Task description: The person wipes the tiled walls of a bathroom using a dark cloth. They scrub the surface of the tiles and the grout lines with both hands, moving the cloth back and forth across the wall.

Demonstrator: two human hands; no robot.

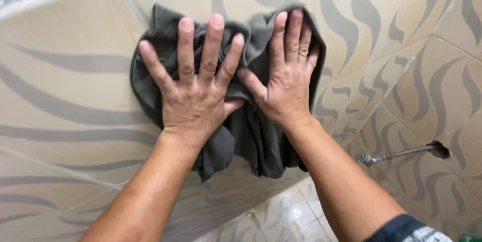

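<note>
Two bare forearms enter from the lower edge of the head view and rise toward a tiled wall. A dark sleeve cuff [404,228] shows on the right arm at the bottom right. Below and between the arms, glossy floor tiles [281,217] carry the same wavy pattern as the wall.

Left hand [193,88]: fingers spread wide, palm flat, pressing on the left half of a dark grey cloth [256,136]. Right hand [286,78]: fingers extended and close together, palm flat, pressing on the right half of the cloth. The thumbs lie near each other at the middle of the cloth. Neither hand grips; both bear flat against the fabric.

The cloth is bunched and held against the tiled wall [65,121], its lower folds hanging free below the wrists. The wall tiles are beige with grey curved stripes. At right, an adjoining wall meets it at a corner, and a metal pipe stub [396,154] projects from a rough hole in one tile.
</note>
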